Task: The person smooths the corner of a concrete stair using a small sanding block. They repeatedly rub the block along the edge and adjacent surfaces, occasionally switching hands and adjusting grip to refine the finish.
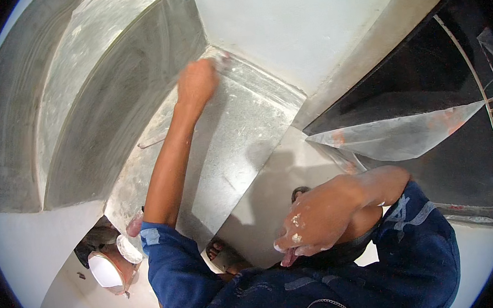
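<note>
My left hand (197, 82) reaches far forward, fingers closed, to the inner corner of a dusty grey stone step (243, 116). It is slightly blurred, and a small reddish smear shows beside it; whatever the fingers hold is hidden. Close to my body, my right hand (318, 218) is bent inward and closed, with white paste stuck to its skin. A short pinkish-red piece (290, 257) sticks out below its fingers; its kind cannot be made out. White wall (282, 24) meets the step just beyond my left hand.
Tall grey risers (126, 94) curve up at the left. Black glossy panels (403, 84) with a dusty grey wedge (401, 135) stand right. A thin stick (152, 143) lies on the step. Lower left are a container with white inside (106, 273) and a pinkish rounded object (135, 224). My sandalled foot (225, 254) shows below.
</note>
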